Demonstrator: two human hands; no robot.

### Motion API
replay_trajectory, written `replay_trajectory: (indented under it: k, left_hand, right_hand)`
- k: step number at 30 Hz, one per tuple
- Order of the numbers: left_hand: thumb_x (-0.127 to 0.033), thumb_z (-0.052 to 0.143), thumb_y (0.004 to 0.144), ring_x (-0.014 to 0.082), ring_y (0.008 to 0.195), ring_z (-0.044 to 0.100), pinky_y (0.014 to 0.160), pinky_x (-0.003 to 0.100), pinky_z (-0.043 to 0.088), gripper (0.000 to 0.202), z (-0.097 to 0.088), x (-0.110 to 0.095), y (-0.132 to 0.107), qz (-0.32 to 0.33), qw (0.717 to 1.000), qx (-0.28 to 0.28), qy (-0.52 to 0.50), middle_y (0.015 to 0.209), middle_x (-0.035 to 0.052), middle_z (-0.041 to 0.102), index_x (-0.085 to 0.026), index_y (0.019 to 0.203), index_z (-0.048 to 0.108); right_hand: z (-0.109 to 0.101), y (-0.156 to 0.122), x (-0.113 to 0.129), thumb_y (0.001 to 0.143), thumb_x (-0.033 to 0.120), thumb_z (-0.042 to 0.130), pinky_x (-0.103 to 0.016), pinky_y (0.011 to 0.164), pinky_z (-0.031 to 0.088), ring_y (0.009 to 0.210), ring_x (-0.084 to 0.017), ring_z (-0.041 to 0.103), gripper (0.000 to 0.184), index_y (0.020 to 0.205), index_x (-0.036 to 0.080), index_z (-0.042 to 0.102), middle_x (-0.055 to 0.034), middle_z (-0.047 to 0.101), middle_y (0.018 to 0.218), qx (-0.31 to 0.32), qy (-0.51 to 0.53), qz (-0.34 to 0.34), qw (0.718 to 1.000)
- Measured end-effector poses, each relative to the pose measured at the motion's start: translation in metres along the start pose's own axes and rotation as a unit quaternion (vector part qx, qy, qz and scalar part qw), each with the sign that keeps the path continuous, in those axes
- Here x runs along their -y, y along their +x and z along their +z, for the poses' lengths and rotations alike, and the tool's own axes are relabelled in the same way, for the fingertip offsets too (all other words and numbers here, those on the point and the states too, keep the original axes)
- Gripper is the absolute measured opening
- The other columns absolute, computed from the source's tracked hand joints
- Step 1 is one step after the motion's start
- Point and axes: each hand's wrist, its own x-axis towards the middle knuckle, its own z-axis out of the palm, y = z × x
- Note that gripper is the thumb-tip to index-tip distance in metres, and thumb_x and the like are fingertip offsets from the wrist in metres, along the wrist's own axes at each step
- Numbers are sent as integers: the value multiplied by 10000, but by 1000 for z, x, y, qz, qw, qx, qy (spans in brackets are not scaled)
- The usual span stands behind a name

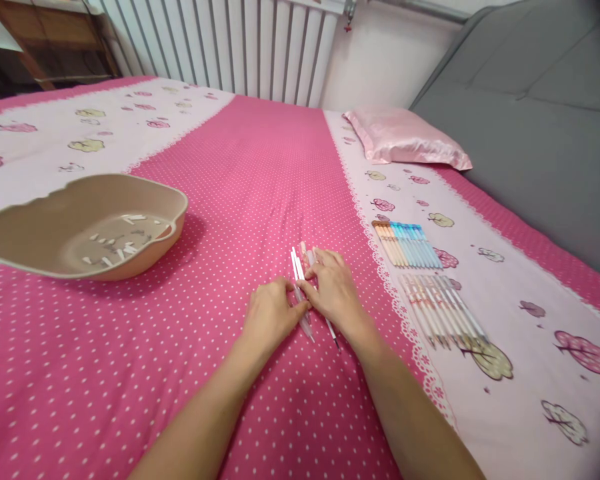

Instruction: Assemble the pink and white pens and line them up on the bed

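Observation:
My left hand (pixel 273 307) is closed, thumb and forefinger pinching a clear pen barrel (pixel 307 329) with a pointed lower end. Against it, my right hand (pixel 335 287) curls its thumb and fingers around thin white pen refills (pixel 297 265). Below the right palm sticks out a refill tip (pixel 333 335) with a dark point. Pale pink pen parts (pixel 304 249) show just beyond the right fingers, partly covered by them. The hands rest close together on the bedspread (pixel 280 180), and the exact grip between the fingers is partly hidden.
To the right lie a row of pen parts with blue and orange ends (pixel 410 245) and a row of clear pen barrels (pixel 444 310). A beige basin (pixel 173 200) with white scraps stands left. Further back are a pink pillow (pixel 407 137), a grey headboard (pixel 535 120) and a radiator (pixel 240 47).

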Motion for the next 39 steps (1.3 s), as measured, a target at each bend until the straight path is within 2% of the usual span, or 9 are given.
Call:
replay_trajectory:
  k: [6,9,15,18,21,24,29,32,39]
  left_hand:
    - [-293,638,672,172,572,547,522,261,316,174,1,2,3,-9,998,23,-65,654,36,635,-179,803,631]
    - [-276,656,649,164,585,538,522,252,315,180,2,3,4,-15,995,17,-94,667,31,629,-181,796,615]
    - [-185,646,630,149,609,533,548,259,372,145,4,3,5,-19,985,7,-171,713,25,623,-179,741,554]
    - [-116,628,635,136,577,559,549,256,412,152,0,-3,4,-44,955,43,-290,640,10,617,-172,722,517]
    - [-69,610,659,132,575,603,583,260,460,161,-7,-8,3,-90,893,79,-434,606,9,620,-162,726,496]
    - [-85,643,659,110,564,593,589,243,457,177,-13,-9,4,-107,851,35,-513,626,10,634,-153,751,507]
    - [-181,659,673,83,548,547,553,216,410,203,-17,-4,8,-99,814,-82,-566,654,-1,637,-132,844,562]
    - [-216,675,675,74,537,515,527,206,381,279,-17,-3,9,-101,812,-123,-561,682,-8,636,-131,917,562]
    - [-298,730,664,59,515,484,525,208,378,413,-15,-3,8,-82,831,-139,-533,696,-27,608,-123,1004,575]
  right_hand:
    - [4,0,0,795,249,596,-417,1032,337,1258,-276,427,158,696,165,686,-140,523,1320,18,42,32,998]
    - [1,0,-1,808,215,566,-396,1029,345,1256,-267,440,145,729,155,671,-151,532,1310,12,55,42,998]
    - [-16,3,-14,814,94,467,-358,882,439,1009,-222,599,215,871,183,654,-82,674,1034,-23,97,100,990]
    - [-24,4,-22,818,116,476,-366,839,447,928,-229,624,215,887,194,663,-64,696,961,-34,95,149,984]
    - [-26,4,-23,812,164,527,-363,837,446,920,-230,625,162,883,195,669,-59,700,953,-46,102,151,982]
    - [-22,3,-17,811,216,567,-356,839,446,915,-221,618,107,829,204,672,-54,694,944,-30,108,109,988]
    - [-13,-1,-5,788,327,644,-413,929,407,1107,-284,512,175,693,183,666,-115,646,1027,17,41,22,999]
    - [-9,-3,-2,777,357,661,-451,949,397,1152,-310,468,209,682,171,671,-148,608,1123,23,-1,0,1000]
    - [-2,-4,7,782,288,641,-474,1066,298,1266,-339,388,255,568,148,641,-172,535,1283,30,4,17,999]
